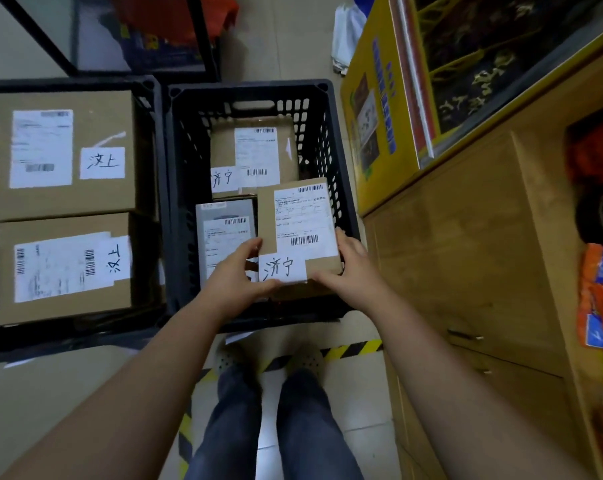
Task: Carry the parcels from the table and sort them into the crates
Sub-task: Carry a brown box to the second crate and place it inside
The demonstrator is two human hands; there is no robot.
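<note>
I have the small brown cardboard parcel with a white shipping label (298, 233) clamped between my left hand (236, 282) and right hand (350, 271), fingers curled on its near corners, over the black slatted plastic crate (331, 133); a grey parcel (224, 233) lies just left of it

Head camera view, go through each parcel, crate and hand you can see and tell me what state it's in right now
Held parcel: gripped from both sides over the right crate, label up.
Left hand: grips its left edge.
Right hand: grips its right edge.
Right crate: open-topped, two parcels inside.
Brown parcel: flat at the far end.
Grey parcel: nearer, partly hidden.
Left crate: two large boxes, labels up.
</note>
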